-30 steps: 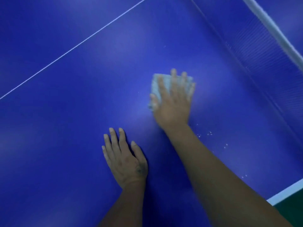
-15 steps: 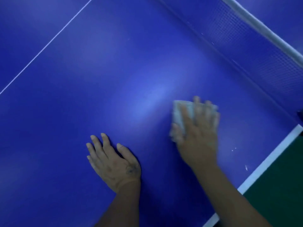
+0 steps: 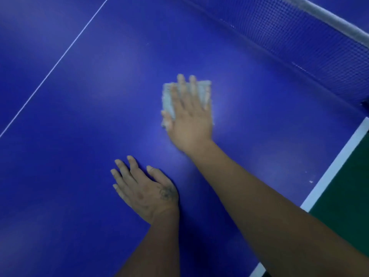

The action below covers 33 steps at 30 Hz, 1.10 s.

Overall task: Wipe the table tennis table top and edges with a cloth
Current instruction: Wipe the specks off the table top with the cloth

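The blue table tennis table top [image 3: 79, 116] fills most of the view. A pale folded cloth [image 3: 167, 100] lies flat on it near the middle, blurred by motion. My right hand [image 3: 189, 114] presses on the cloth with straight, spread fingers and covers most of it. My left hand [image 3: 143, 188] rests flat on the bare table top, nearer to me and to the left of the cloth, fingers spread and holding nothing.
The net [image 3: 299, 41] with its white top band runs across the upper right. The table's white edge line [image 3: 335, 168] borders the right side, with dark green floor [image 3: 349, 206] beyond it. A thin white centre line [image 3: 60, 58] crosses the upper left. Small white specks [image 3: 311, 181] lie near the edge.
My right hand has slid the cloth away from the white edge, up and toward the middle of the table. My left hand stays planted on the table top.
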Available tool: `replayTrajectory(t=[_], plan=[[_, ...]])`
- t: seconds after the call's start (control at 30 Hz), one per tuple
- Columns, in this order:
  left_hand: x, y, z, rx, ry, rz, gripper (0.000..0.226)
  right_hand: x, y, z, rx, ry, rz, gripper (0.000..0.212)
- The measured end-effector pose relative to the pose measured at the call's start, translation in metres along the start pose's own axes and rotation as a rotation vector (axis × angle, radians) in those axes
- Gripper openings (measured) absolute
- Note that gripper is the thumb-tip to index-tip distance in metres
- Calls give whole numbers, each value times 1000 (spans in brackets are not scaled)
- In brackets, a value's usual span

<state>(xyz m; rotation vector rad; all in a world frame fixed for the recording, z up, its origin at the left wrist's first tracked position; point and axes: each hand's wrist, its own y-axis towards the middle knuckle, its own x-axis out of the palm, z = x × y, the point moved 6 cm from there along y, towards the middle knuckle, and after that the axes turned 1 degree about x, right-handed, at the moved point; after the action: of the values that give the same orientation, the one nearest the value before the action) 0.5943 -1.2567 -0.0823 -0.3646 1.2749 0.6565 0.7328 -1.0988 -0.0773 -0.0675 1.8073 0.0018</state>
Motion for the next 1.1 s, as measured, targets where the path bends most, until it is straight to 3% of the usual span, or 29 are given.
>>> replayTrajectory(t=[0.17,0.33,0.57,0.7,1.0,1.1], plan=[[3,1,-2,-5,-13,-5,60,18,77,-74,-145,-4,-67,75],[3,2,0,-8,-9,-12,61,24,129,-104,-217,-30,-84,75],[3,2,3,-10,-5,-11,60,13,153,-70,-78,13,-74,74],[1,2,5,-17,-8,-37,62,4,99,-17,72,49,-10,74],[-2,-2,7,36,-21,-25,59,-18,-146,130,220,17,162,60],[-2,-3,3,34,-12,-33,60,-29,-199,191,468,-75,134,62]])
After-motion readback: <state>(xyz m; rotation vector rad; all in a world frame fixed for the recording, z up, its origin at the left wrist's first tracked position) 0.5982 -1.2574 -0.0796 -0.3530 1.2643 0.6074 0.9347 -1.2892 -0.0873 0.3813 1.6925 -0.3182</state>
